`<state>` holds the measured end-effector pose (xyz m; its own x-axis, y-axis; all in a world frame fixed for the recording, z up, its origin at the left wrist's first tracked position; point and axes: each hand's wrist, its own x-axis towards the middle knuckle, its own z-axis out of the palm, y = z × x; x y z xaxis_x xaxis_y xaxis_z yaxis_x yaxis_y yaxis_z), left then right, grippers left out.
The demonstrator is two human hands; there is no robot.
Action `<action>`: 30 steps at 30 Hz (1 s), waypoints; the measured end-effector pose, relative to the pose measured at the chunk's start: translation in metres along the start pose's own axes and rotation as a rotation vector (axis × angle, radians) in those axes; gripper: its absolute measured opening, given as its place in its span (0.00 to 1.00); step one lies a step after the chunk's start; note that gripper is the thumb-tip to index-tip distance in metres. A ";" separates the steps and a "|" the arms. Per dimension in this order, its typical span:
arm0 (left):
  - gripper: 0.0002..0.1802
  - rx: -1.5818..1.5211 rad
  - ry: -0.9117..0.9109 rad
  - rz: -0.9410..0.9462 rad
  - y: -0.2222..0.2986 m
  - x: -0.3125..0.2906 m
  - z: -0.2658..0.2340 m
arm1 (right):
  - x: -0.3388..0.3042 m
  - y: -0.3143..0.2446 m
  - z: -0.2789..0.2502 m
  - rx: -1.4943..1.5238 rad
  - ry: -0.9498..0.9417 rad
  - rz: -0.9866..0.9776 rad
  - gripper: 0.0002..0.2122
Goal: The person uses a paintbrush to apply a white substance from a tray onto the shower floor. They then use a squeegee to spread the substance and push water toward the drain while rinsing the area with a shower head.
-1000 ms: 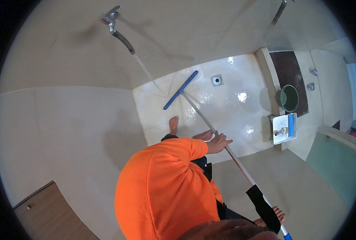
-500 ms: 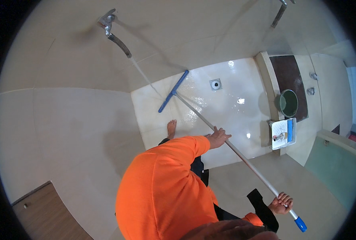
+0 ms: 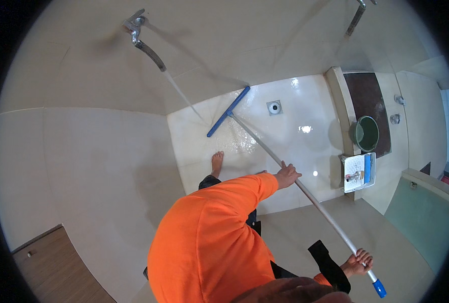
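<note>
A floor squeegee with a long blue blade (image 3: 228,112) and a silver pole (image 3: 315,203) runs slantwise across the view. Its blade rests on the wet white floor near the far wall. Around the middle of the pole closes my left hand (image 3: 287,175). Lower down, my right hand (image 3: 359,261) grips it just above the blue end cap (image 3: 380,288). Water streams from a wall tap (image 3: 134,29) with a flexible hose (image 3: 150,55) onto the floor beside the blade. A square drain (image 3: 274,107) lies to the right of the blade.
A bare foot (image 3: 217,162) stands on the floor short of the blade. On the right, a green bucket (image 3: 367,134) stands by a low ledge (image 3: 341,108). Near it is a white tray (image 3: 354,170) with a blue item. A second tap hose (image 3: 354,21) hangs at the top right.
The squeegee blade has slid a little to the right along the floor, nearer the drain. My left hand has moved right with the pole; the right hand shifted only slightly.
</note>
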<state>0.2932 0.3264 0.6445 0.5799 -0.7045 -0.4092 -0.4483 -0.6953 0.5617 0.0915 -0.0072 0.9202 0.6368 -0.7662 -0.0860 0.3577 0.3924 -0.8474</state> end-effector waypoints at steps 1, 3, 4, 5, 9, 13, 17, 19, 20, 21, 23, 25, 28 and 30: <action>0.21 -0.014 -0.032 0.001 0.001 -0.003 0.003 | -0.006 -0.004 -0.003 -0.021 0.020 -0.005 0.14; 0.20 -0.007 -0.079 0.039 0.004 -0.012 0.007 | -0.025 -0.013 -0.013 -0.027 0.159 0.000 0.14; 0.20 -0.003 -0.118 0.048 0.009 -0.018 0.010 | -0.034 -0.023 -0.020 -0.026 0.132 -0.003 0.14; 0.20 -0.018 -0.119 0.062 0.015 -0.025 0.012 | -0.045 -0.034 -0.029 -0.019 0.093 0.006 0.14; 0.22 0.011 -0.146 0.111 0.041 -0.044 0.012 | -0.067 -0.086 -0.072 -0.068 -0.359 0.118 0.14; 0.24 0.067 -0.130 0.166 0.047 -0.045 0.002 | -0.082 -0.096 -0.095 -0.100 -0.299 0.037 0.12; 0.23 0.088 -0.104 0.149 0.028 -0.034 -0.009 | -0.102 -0.053 -0.081 -0.025 -0.114 -0.026 0.13; 0.23 0.100 -0.127 0.128 0.012 -0.028 -0.013 | -0.112 -0.028 -0.064 0.020 -0.029 -0.034 0.13; 0.23 0.097 -0.120 0.130 0.001 -0.028 -0.013 | -0.117 -0.016 -0.054 0.042 0.014 -0.042 0.13; 0.22 0.094 -0.106 0.134 -0.009 -0.028 -0.014 | -0.123 -0.004 -0.044 0.071 0.060 -0.060 0.13; 0.21 0.066 -0.023 0.126 -0.025 -0.030 -0.010 | -0.138 0.013 -0.025 0.128 0.143 -0.092 0.14; 0.20 0.084 -0.040 0.120 -0.032 -0.036 -0.003 | -0.153 0.012 -0.011 0.049 0.201 -0.087 0.14; 0.20 0.049 -0.146 0.218 -0.015 -0.048 0.015 | -0.175 -0.018 -0.003 0.014 0.324 -0.106 0.14; 0.20 0.059 -0.137 0.301 0.014 -0.062 0.031 | -0.186 -0.051 -0.010 -0.021 0.163 -0.125 0.14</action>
<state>0.2293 0.3561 0.6555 0.3205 -0.8891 -0.3267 -0.6265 -0.4576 0.6309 -0.0517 0.1101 0.9748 0.4691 -0.8810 -0.0613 0.4115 0.2795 -0.8675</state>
